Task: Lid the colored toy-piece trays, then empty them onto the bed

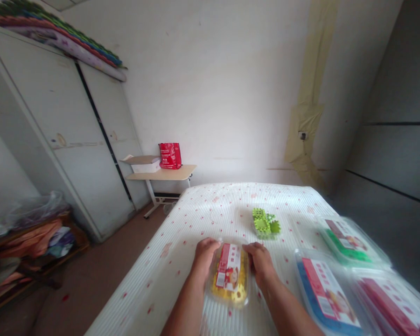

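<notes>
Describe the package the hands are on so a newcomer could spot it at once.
On the white bedspread with red dots, near its front edge, the left hand and right hand flank a clear package of yellow pieces. It is the only yellow one; the blue package, green package and red package lie to its right.

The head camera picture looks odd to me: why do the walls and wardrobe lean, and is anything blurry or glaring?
Head view: a wide lens bends the edges, so the wardrobe and dark wall panels tilt outward. Light is soft and even, with no hard shadows. The clear packs at right look smeared and slightly shiny. The yellow pack between the left hand and right hand is sharper.
</notes>
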The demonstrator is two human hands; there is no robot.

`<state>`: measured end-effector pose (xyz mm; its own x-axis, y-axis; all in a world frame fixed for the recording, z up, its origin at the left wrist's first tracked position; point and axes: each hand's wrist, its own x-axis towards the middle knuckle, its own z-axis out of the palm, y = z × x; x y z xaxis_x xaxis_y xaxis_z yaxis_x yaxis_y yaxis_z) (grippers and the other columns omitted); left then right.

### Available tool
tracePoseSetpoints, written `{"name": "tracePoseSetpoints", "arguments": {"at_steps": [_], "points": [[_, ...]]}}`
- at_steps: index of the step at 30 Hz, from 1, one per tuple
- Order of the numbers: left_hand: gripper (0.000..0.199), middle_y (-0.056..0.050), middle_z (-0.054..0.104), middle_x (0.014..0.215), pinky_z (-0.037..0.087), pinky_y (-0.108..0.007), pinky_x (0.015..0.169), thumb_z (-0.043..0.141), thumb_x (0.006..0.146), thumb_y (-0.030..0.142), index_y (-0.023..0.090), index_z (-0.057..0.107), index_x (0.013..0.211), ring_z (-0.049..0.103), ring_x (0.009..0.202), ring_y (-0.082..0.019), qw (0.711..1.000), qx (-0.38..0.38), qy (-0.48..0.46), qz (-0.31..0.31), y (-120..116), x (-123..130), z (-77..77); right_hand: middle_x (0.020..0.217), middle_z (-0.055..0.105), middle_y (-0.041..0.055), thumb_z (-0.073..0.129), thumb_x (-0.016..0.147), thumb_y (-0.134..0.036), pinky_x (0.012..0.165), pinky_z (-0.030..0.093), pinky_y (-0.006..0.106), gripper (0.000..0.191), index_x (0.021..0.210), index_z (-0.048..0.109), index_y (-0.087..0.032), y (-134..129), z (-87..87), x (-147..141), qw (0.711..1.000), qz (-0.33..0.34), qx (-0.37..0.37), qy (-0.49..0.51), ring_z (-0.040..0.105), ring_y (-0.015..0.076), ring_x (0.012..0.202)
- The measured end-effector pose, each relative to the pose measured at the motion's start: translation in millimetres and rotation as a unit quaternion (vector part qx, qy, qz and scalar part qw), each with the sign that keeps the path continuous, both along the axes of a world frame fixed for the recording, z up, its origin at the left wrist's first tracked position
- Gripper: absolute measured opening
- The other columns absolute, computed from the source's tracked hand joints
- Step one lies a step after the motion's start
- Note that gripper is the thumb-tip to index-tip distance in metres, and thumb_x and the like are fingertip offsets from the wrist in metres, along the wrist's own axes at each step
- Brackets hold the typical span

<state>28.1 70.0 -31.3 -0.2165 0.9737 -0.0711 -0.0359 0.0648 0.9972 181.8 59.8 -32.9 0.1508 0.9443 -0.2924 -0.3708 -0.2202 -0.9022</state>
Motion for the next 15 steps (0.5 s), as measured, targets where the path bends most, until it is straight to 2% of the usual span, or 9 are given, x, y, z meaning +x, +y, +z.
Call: {"name": "tracePoseSetpoints", "arguments": {"at_steps": [7,11,15], "points": [[0.016,0.008,0.041,0.039,0.023,-0.020,0.041,0.060,0.056,0.028,0.016,0.051,0.050,0.037,0.039,-0.006,1.000,0.006,0.004,0.017,1.3,0.4,-3.8,0.038,0.035,-0.0101,0.060,0.052,-0.026,0.037,0.023,0.022,0.020,0.051,0.040,-0.021,-0.4,4.9,-0.1,1.000,-0.004,0.007,-0.015,0.032,0.0068,0.035],[0.017,0.008,0.043,0.040,0.024,-0.020,0.041,0.064,0.055,0.028,0.016,0.052,0.052,0.037,0.039,-0.006,1.000,-0.001,0.006,0.025,0.0,0.1,-2.7,0.041,0.043,-0.0080,0.061,0.055,-0.031,0.040,0.031,0.023,0.020,0.056,0.044,-0.021,-4.0,7.2,-2.0,1.000,0.008,0.012,-0.025,0.040,0.0091,0.038],[0.020,0.005,0.052,0.046,0.031,-0.021,0.044,0.065,0.055,0.033,0.015,0.056,0.060,0.046,0.043,-0.009,1.000,-0.011,-0.008,0.009,-1.8,-0.7,0.4,0.050,0.050,-0.0045,0.059,0.062,-0.044,0.045,0.036,0.024,0.027,0.064,0.045,-0.022,-8.7,9.5,-1.6,0.996,0.040,0.024,-0.074,0.049,0.0120,0.046]]}}
